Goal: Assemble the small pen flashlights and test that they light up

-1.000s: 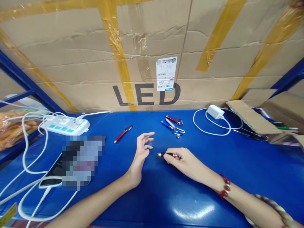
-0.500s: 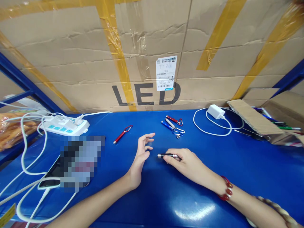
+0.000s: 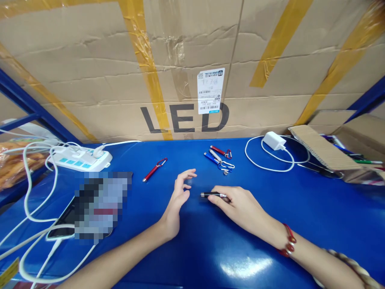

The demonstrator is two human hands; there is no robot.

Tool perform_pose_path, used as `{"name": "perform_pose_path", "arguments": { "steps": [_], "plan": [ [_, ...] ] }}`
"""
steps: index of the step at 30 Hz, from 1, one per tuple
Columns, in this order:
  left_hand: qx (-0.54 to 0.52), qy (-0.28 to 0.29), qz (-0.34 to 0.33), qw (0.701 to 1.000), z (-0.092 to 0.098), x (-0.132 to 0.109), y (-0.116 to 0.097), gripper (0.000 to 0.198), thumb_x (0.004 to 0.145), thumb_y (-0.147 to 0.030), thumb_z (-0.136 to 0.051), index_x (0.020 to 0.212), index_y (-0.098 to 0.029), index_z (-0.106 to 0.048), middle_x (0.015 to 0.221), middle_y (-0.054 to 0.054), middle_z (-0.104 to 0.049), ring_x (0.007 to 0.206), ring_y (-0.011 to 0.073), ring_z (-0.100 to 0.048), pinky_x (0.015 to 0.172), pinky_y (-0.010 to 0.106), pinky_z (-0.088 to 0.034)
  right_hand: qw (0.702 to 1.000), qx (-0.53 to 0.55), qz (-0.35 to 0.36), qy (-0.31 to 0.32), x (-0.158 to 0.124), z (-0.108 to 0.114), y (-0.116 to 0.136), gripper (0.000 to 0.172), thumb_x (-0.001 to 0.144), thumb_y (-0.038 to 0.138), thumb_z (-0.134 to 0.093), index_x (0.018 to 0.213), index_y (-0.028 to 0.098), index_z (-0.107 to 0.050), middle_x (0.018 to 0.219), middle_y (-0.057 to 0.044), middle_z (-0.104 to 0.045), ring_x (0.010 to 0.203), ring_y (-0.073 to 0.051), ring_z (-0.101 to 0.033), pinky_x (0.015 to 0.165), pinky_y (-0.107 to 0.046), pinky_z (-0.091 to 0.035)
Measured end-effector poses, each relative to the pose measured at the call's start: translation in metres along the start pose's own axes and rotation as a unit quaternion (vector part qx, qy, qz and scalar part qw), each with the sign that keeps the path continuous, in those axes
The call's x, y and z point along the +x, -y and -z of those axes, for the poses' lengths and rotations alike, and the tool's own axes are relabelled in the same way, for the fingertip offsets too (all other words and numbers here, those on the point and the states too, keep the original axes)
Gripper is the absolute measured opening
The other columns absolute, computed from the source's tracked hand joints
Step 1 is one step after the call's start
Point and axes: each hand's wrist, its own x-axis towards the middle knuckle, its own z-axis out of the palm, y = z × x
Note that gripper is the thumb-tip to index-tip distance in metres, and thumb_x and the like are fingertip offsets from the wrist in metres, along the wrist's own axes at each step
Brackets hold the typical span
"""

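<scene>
My right hand point(image 3: 240, 204) is closed around a small black flashlight point(image 3: 207, 195), its silver-ringed end pointing left just above or on the blue tabletop. The rear of the flashlight is hidden by my fingers. Facing it from the left, my left hand point(image 3: 179, 204) rests on its side with fingers apart and nothing in them. Beyond that hand lies a red flashlight point(image 3: 152, 171) with a red carabiner clip. Farther back, a blue flashlight point(image 3: 211, 157), a silver flashlight point(image 3: 215, 155) and another red flashlight point(image 3: 217, 150) lie grouped together with their clips.
A phone point(image 3: 61, 218) and a blurred-out dark device lie at left, among white cables. Behind them is a white power strip point(image 3: 90, 162). A white charger point(image 3: 274, 141) with a coiled cable sits back right, beside an opened carton point(image 3: 325, 148) of pens. A large cardboard box point(image 3: 114, 92) walls the back.
The view has shifted very slightly. My right hand still holds the black flashlight, which looks turned a little in the grip. My left hand is nearly unchanged.
</scene>
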Motion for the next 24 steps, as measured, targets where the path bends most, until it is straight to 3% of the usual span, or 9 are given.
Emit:
{"name": "perform_pose_path", "arguments": {
  "steps": [10, 15, 18, 21, 24],
  "plan": [
    [0.031, 0.006, 0.021, 0.999, -0.0002, -0.0004, 0.0013, 0.031, 0.085, -0.037, -0.034, 0.108, -0.022, -0.048, 0.126, 0.007, -0.047, 0.114, 0.0247, -0.040, 0.091, 0.035, -0.031, 1.000, -0.010, -0.008, 0.015, -0.0002, -0.0002, 0.0021, 0.030, 0.090, 0.037, -0.044, 0.068, 0.022, -0.057, 0.061, 0.005, -0.061, 0.054, -0.011, -0.052, 0.049, -0.021, -0.029],
    [0.101, 0.047, 0.085, 0.990, -0.0053, 0.0009, -0.0050, 0.016, 0.085, -0.032, -0.044, 0.085, -0.019, -0.053, 0.078, 0.001, -0.058, 0.076, 0.0166, -0.052, 0.073, 0.028, -0.037, 1.000, -0.016, 0.000, 0.016, -0.0007, -0.0011, 0.0022, 0.031, 0.089, 0.039, -0.043, 0.065, 0.021, -0.051, 0.055, 0.005, -0.053, 0.049, -0.010, -0.045, 0.047, -0.021, -0.026],
    [0.104, 0.070, 0.094, 0.988, -0.0072, 0.0022, -0.0044, 0.013, 0.080, -0.030, -0.053, 0.076, -0.018, -0.053, 0.063, -0.003, -0.053, 0.062, 0.0126, -0.049, 0.061, 0.025, -0.035, 1.000, 0.018, 0.009, 0.022, -0.0013, 0.0002, 0.0020, 0.023, 0.088, 0.038, -0.046, 0.073, 0.023, -0.055, 0.061, 0.005, -0.056, 0.053, -0.010, -0.048, 0.049, -0.021, -0.029],
    [0.031, 0.072, 0.112, 0.991, -0.0074, 0.0039, -0.0016, 0.016, 0.076, -0.029, -0.060, 0.073, -0.017, -0.050, 0.060, -0.004, -0.053, 0.058, 0.0111, -0.049, 0.059, 0.024, -0.035, 0.996, 0.088, 0.016, 0.030, -0.0023, 0.0022, 0.0016, 0.013, 0.085, 0.034, -0.052, 0.094, 0.026, -0.056, 0.070, 0.005, -0.058, 0.057, -0.011, -0.049, 0.052, -0.021, -0.034],
    [-0.093, 0.096, 0.142, 0.981, -0.0067, 0.0053, -0.0009, 0.024, 0.074, -0.035, -0.065, 0.073, -0.016, -0.049, 0.059, -0.003, -0.055, 0.056, 0.0108, -0.052, 0.061, 0.024, -0.037, 0.988, 0.151, 0.017, 0.030, -0.0030, 0.0050, 0.0007, 0.032, 0.081, 0.030, -0.056, 0.112, 0.027, -0.048, 0.074, 0.004, -0.051, 0.055, -0.010, -0.044, 0.051, -0.021, -0.037]
  ]
}}
